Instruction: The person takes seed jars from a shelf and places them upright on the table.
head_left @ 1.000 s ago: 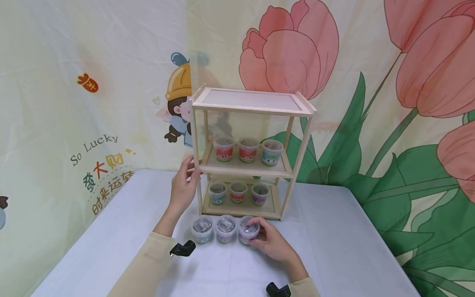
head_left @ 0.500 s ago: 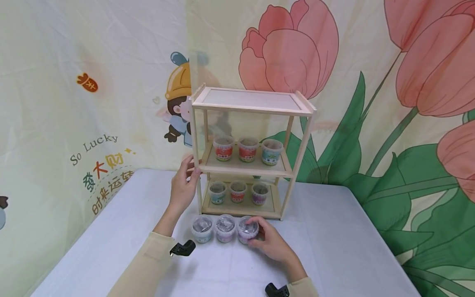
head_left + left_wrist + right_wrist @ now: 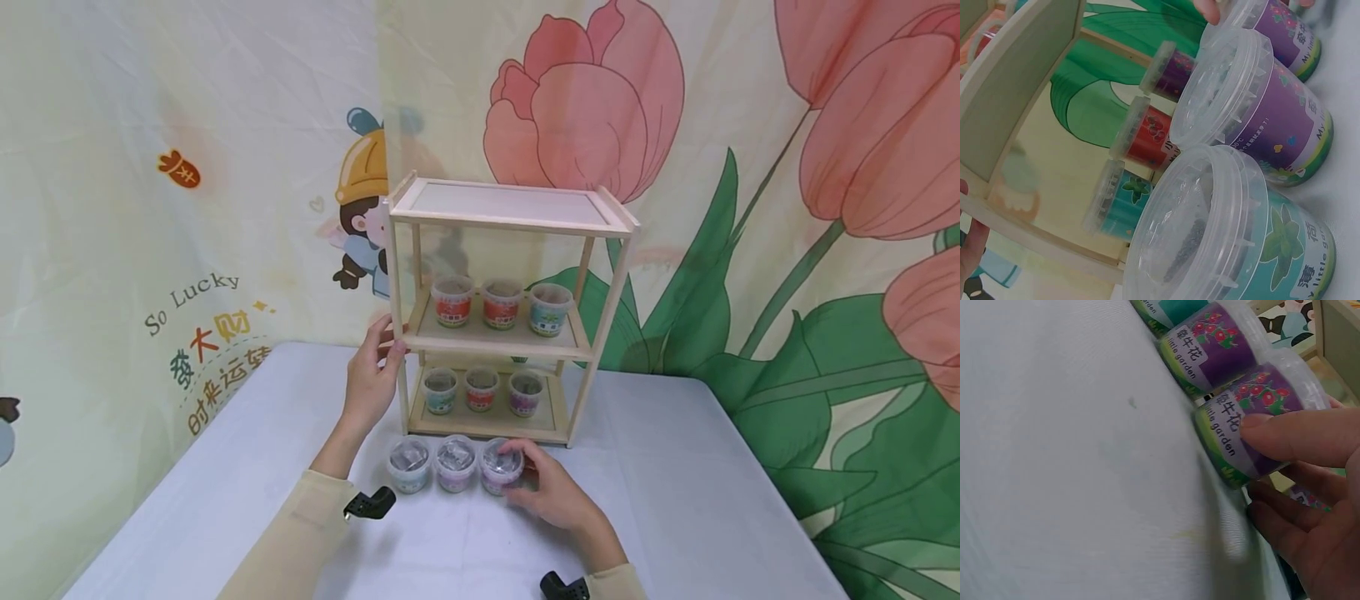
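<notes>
Fingers [image 3: 517, 451] of the right hand [image 3: 551, 492] curl round the purple-labelled clear plastic tub [image 3: 501, 466], rightmost of 3; left hand [image 3: 369, 377] grips the pale wooden shelf rack [image 3: 510, 218].

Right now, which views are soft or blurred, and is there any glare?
Head view: sharp, evenly lit. Left wrist view: the near clear-lidded teal plastic tub is soft, with mild sheen on its lid. Right wrist view: the right hand is blurred, white tablecloth featureless.

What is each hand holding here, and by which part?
The right hand grips the rightmost purple tub by its side wall. The left hand holds the wooden rack by its front-left post.
</notes>
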Demonstrator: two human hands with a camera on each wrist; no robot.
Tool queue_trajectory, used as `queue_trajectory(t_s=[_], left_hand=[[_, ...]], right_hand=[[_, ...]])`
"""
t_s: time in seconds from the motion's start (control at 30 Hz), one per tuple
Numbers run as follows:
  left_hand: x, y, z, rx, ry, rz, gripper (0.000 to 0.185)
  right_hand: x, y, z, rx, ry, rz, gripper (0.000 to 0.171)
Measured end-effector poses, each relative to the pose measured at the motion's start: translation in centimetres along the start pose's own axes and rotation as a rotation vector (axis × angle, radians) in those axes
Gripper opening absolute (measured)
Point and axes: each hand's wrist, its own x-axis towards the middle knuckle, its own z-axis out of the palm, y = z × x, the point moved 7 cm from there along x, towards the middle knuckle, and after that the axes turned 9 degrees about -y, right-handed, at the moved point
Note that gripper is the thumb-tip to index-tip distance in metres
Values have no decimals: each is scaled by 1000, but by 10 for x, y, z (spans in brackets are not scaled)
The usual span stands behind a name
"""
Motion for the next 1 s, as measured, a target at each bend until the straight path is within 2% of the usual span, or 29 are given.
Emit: queue_trajectory(t_s=[0.17, 0.33, 0.4, 0.57, 0.7, 0.9, 1.0], left_hand=[[0, 2, 1, -6, -2, 1, 47], [1, 2, 0, -5, -2, -4, 47], [0, 1, 0, -6, 3, -8, 47], [0, 1, -1, -8, 14, -11, 46], [0, 2, -1, -2, 17, -9, 46], [0, 4, -3, 12, 24, -5, 47], [0, 4, -3, 17, 28, -6, 46]], right_hand=[[-8, -21, -14, -54, 29, -58, 67], [-4, -56, -34, -172, 117, -135, 62], [0, -74, -42, -188, 148, -171, 59], [12, -117, -59, -127, 175, -247, 52], [26, -147, -69, -118, 192, -305, 50], [54, -176, -74, -92, 212, -293, 52], [69, -182, -75, -69, 210, -267, 54]])
